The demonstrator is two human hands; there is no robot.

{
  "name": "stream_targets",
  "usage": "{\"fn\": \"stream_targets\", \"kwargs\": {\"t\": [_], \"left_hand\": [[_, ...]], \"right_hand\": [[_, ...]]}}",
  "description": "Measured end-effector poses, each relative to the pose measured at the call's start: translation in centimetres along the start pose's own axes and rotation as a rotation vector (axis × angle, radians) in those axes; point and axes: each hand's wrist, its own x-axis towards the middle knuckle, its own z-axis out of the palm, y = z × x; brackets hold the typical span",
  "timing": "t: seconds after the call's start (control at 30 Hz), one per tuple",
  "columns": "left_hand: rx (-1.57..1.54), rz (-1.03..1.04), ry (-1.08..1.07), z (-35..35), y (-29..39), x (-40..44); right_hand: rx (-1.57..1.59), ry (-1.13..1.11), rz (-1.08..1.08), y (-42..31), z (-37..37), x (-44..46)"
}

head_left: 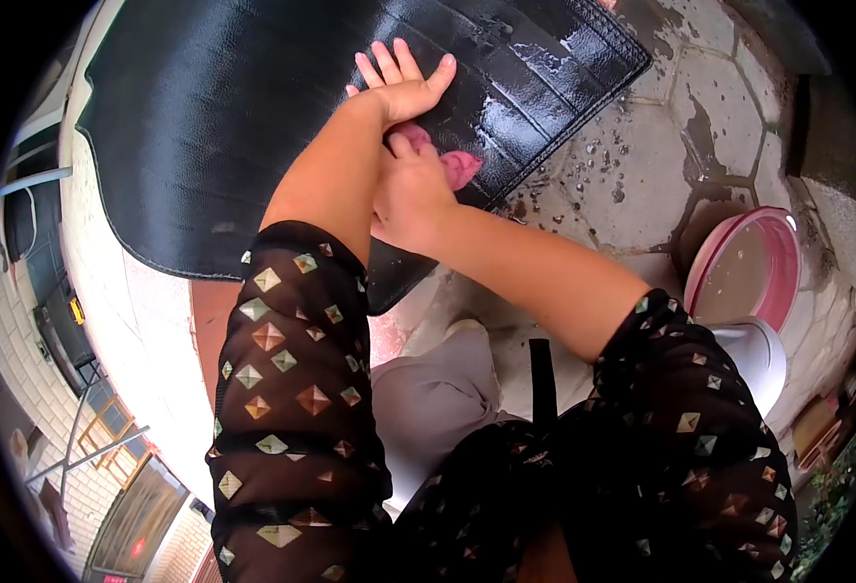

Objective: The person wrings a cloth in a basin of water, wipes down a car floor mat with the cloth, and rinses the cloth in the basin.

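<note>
A large black leather-like mat [224, 117] with stitched edges fills the upper part of the view, its right portion wet and shiny. My left hand [401, 87] is over the mat with its fingers spread; whether the palm presses on it I cannot tell. Just below, my right hand [416, 199] is closed on a crumpled pink cloth [461, 169], which lies against the mat near its lower right edge. My left forearm passes close to the right hand and hides part of it.
To the right, a pink basin [790, 262] holding cloudy water stands on wet stone paving [632, 185]. A white rounded object [763, 360] sits just below it. Plants [841, 505] show at the lower right. A brick wall [19, 340] runs along the left.
</note>
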Motion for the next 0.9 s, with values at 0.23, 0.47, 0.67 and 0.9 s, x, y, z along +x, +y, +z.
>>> {"fn": "stream_targets", "kwargs": {"t": [0.23,0.47,0.67,0.9], "left_hand": [[0.140,-0.062,-0.055,-0.6,1.1,-0.7],[0.052,-0.048,0.021,0.3,0.6,-0.4],[-0.035,-0.027,0.060,0.2,0.8,-0.8],[-0.048,-0.051,0.006,-0.2,1.3,-1.3]], "right_hand": [[-0.158,-0.441,-0.390,-2.8,4.9,-1.3],[-0.151,-0.974,-0.552,-0.7,-4.0,0.6],[-0.340,-1.205,-0.157,7.9,-12.3,3.8],[-0.216,-0.917,0.304,22.1,-20.2,3.0]]}}
